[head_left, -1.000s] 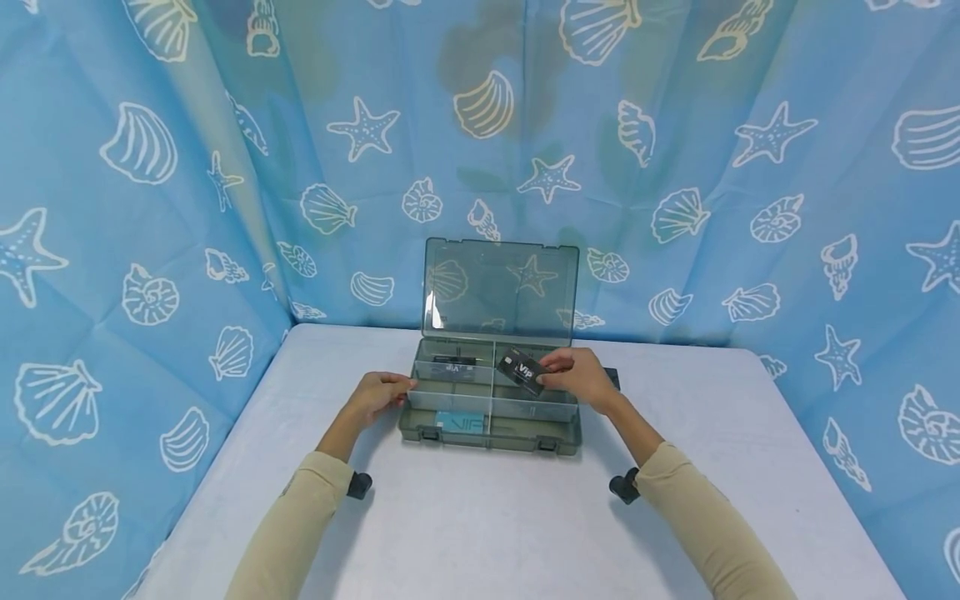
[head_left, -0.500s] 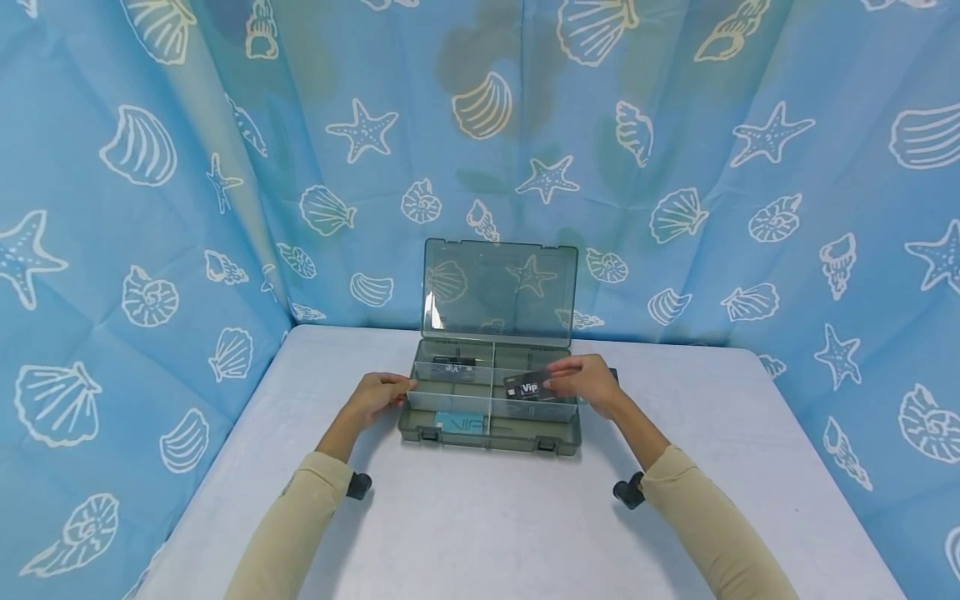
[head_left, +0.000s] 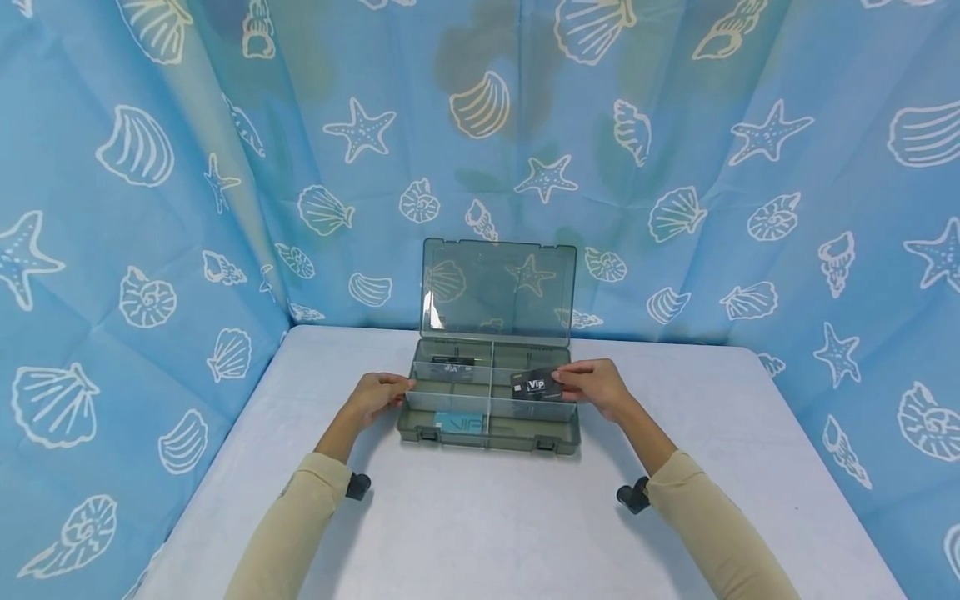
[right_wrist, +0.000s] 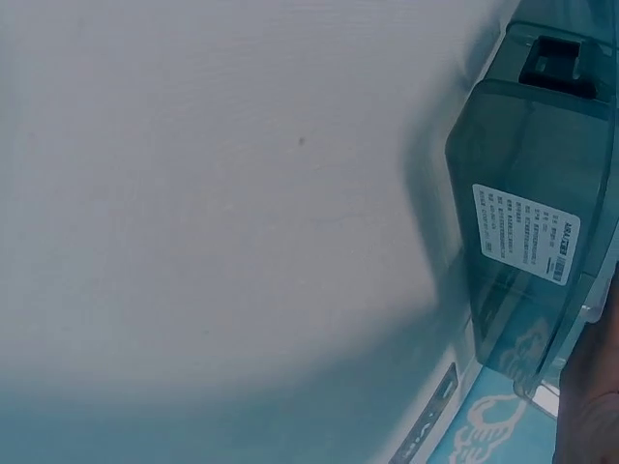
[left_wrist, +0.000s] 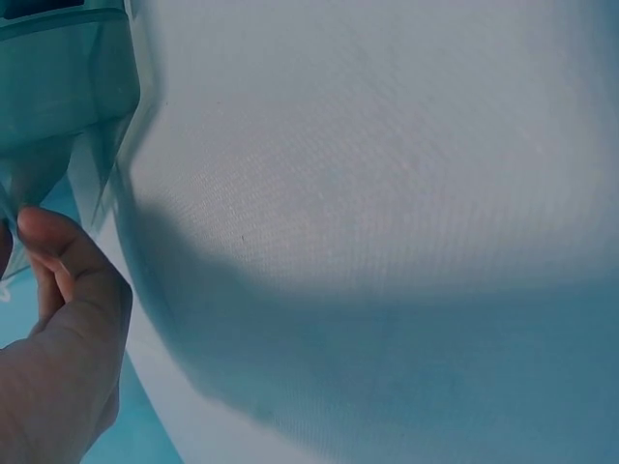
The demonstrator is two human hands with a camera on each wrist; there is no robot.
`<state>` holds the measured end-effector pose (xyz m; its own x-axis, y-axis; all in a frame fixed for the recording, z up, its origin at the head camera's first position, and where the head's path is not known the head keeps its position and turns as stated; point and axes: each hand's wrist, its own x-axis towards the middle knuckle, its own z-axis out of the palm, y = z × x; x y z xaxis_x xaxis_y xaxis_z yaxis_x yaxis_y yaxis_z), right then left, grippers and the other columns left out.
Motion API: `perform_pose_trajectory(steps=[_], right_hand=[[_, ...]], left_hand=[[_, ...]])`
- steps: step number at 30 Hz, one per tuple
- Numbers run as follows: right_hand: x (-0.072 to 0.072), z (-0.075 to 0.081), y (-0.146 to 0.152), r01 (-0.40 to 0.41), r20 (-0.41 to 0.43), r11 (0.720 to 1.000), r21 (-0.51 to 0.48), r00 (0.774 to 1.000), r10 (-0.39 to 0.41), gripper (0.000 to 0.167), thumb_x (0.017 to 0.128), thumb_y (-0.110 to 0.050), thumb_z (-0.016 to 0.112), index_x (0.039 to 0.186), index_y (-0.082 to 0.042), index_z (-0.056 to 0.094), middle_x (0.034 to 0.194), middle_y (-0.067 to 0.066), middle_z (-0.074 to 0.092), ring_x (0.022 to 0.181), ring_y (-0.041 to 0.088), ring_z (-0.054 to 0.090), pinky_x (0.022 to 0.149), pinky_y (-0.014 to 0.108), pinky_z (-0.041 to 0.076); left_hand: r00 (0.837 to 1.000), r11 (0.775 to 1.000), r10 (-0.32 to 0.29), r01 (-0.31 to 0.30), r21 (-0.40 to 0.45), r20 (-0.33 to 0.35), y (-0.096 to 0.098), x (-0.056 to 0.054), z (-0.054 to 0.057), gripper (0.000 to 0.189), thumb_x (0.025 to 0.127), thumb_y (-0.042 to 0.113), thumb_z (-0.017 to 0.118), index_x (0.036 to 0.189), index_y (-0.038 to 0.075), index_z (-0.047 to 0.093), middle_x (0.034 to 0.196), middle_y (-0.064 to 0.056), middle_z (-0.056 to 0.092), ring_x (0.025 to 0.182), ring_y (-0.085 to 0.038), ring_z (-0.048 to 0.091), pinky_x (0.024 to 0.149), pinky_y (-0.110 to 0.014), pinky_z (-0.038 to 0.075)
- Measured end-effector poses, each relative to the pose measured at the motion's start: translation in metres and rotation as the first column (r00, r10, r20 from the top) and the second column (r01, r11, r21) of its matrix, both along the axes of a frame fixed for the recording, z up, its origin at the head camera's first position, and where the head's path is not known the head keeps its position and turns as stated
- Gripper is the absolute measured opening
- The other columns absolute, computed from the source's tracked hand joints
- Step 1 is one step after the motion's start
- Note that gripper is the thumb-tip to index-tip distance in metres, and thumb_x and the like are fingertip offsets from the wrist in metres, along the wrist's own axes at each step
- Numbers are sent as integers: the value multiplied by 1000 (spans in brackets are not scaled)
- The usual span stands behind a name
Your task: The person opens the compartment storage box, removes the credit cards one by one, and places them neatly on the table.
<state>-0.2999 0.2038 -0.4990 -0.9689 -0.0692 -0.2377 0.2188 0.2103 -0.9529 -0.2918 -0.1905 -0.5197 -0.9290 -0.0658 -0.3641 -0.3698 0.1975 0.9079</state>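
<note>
Right grip (head_left: 597, 386) pinches a black card (head_left: 532, 385) at the right middle compartment of a box (head_left: 487, 442), its "Vip" print facing my head camera; I cannot tell whether its lower edge touches the compartment floor. Left grip (head_left: 375, 393) holds the box's left end between thumb and fingers. A second card (head_left: 453, 367), also black, lies in the back left compartment, with a blue card (head_left: 459, 422) in the front left. The lid (head_left: 498, 292) stands raised before a shell-print curtain (head_left: 547, 125), beyond a white counter (head_left: 480, 525).
</note>
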Motion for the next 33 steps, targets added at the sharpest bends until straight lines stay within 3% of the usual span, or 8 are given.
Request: perform_pose_trajectory(steps=[7, 14, 24, 29, 33], right_hand=[[4, 6, 15, 68, 18, 994, -89, 998, -67, 37, 88, -16, 74, 116, 7, 65, 104, 16, 68, 81, 19, 71, 75, 31, 57], [7, 3, 44, 117, 38, 982, -149, 993, -113, 45, 89, -15, 73, 124, 10, 58, 114, 22, 65, 101, 29, 67, 79, 31, 55], [18, -4, 85, 172, 30, 977, -126, 985, -169, 51, 92, -16, 70, 130, 12, 52, 119, 24, 61, 96, 21, 69, 81, 29, 54], [20, -11, 104, 230, 54, 966, -116, 973, -225, 53, 91, -18, 71, 131, 11, 52, 95, 5, 68, 83, 13, 70, 77, 27, 55], [18, -19, 112, 244, 69, 966, -86, 969, -238, 53, 91, -16, 71, 131, 12, 51, 86, 0, 67, 79, 9, 69, 76, 25, 55]], left_hand=[[996, 996, 20, -27, -80, -90, 2, -2, -1, 29, 89, 23, 73, 107, 1, 67, 99, -11, 64, 81, -18, 61, 72, -29, 53], [988, 989, 19, -41, -140, -153, 1, 1, 2, 28, 89, 22, 74, 104, -1, 69, 98, -12, 66, 83, -21, 63, 75, -33, 54], [993, 988, 20, -37, -149, -115, 0, 2, -2, 29, 90, 24, 72, 106, 0, 68, 100, -12, 65, 84, -21, 62, 75, -31, 53], [997, 989, 17, -29, -147, -81, 0, 1, -1, 30, 90, 25, 73, 108, 1, 68, 102, -12, 65, 86, -21, 62, 78, -33, 53], [997, 991, 12, -22, -134, -75, -1, 0, 0, 32, 89, 24, 73, 110, 0, 68, 103, -12, 65, 86, -21, 62, 80, -35, 54]])
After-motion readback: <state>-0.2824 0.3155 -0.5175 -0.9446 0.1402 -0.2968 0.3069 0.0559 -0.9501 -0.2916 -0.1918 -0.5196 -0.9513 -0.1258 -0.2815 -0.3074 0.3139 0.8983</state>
